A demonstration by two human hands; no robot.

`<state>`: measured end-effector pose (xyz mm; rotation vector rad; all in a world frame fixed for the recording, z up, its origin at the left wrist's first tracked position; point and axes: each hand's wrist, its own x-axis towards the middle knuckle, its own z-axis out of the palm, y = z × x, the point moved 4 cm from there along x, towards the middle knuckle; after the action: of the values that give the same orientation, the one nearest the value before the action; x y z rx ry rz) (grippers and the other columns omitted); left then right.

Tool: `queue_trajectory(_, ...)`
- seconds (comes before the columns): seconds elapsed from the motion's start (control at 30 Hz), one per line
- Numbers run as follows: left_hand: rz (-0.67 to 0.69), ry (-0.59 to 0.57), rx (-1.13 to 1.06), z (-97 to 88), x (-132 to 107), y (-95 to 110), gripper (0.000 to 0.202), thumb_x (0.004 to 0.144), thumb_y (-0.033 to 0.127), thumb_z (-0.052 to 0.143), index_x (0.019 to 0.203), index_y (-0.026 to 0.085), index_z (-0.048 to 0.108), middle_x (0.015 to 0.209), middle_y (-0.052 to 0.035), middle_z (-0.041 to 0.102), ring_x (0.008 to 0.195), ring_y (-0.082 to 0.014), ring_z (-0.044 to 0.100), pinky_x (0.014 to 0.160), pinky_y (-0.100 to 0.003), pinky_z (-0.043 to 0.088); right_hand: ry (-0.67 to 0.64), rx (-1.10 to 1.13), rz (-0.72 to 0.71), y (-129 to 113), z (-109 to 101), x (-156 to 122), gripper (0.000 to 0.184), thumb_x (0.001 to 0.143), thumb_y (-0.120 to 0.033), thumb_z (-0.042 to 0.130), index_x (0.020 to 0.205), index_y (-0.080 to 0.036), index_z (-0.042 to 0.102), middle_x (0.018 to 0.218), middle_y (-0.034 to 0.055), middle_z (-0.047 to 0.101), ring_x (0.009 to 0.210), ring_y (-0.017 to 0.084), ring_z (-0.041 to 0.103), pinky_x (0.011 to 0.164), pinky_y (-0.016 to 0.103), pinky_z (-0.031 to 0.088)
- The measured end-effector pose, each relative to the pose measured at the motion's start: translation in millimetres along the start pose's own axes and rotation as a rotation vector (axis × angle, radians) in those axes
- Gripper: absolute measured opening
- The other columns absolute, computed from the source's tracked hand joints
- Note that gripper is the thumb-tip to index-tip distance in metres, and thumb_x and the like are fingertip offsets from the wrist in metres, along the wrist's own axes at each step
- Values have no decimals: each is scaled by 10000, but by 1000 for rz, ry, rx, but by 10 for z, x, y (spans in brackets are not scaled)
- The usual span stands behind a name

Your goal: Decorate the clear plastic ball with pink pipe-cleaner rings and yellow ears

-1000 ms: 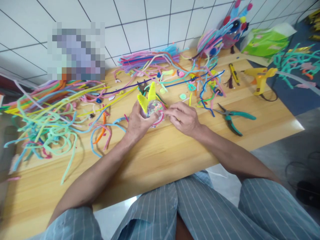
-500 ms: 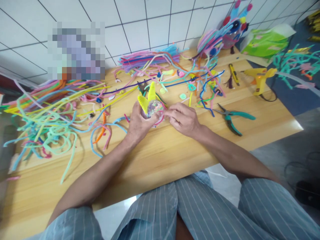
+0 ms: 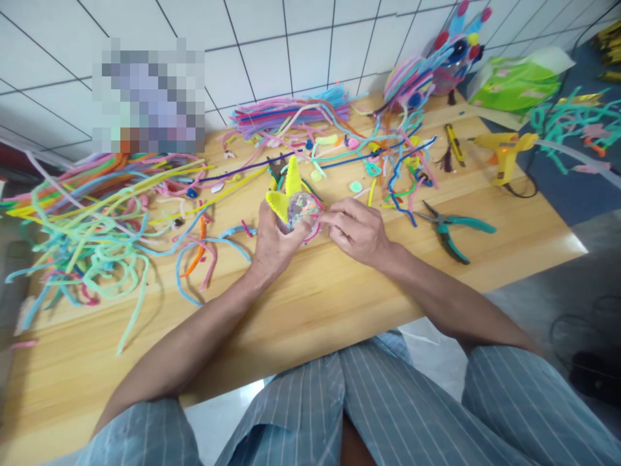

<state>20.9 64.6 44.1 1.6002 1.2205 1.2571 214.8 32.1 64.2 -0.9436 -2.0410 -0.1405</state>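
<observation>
The little clear ball (image 3: 303,208) stuffed with coloured bits, two yellow pipe-cleaner ears (image 3: 285,191) standing up from it, sits cupped in the left hand (image 3: 274,241), whose fingers wrap around it from below and hold it just above the wooden table (image 3: 310,304). The right hand (image 3: 356,230) is closed in a pinch at the ball's right side, fingertips pressed to a pink strand (image 3: 310,234) that curls under it; whether they actually grip that strand is hard to tell. To the right of the hands, well apart, lie green-handled pliers (image 3: 453,231). Farther right is a yellow glue gun (image 3: 504,152). Left of the grip sprawls a big tangle of pipe cleaners (image 3: 97,226), with a neater bundle (image 3: 286,116) beyond the ball near the tiled wall.
</observation>
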Motion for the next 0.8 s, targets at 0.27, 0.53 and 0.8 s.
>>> queue_trajectory(0.27, 31, 0, -5, -3, 44, 59, 566, 815, 552, 887, 1173, 223, 598, 1146, -70, 703, 1061, -259, 714, 946, -405, 592, 7, 9, -11, -22, -6, -2, 313, 993, -73, 561, 1123, -249, 785, 979, 42, 764, 865, 158, 711, 749, 276, 575)
queue_trajectory(0.53, 45, -2, 107, -9, 68, 104, 439, 786, 396, 814, 1127, 209, 610, 1045, -48, 729, 956, -234, 716, 923, -390, 589, 17, 32, 18, -14, 22, -3, 258, 999, -101, 596, 1143, -234, 763, 1010, 48, 773, 903, 169, 733, 786, 283, 595)
queue_trajectory(0.8, 11, 47, 113, -13, 32, 71, 488, 781, 366, 864, 1160, 220, 594, 1080, -53, 742, 1049, -266, 742, 983, -422, 614, -36, 56, 52, -53, 13, 12, 216, 1032, -143, 579, 1149, -229, 738, 1012, 57, 771, 906, 174, 726, 787, 294, 589)
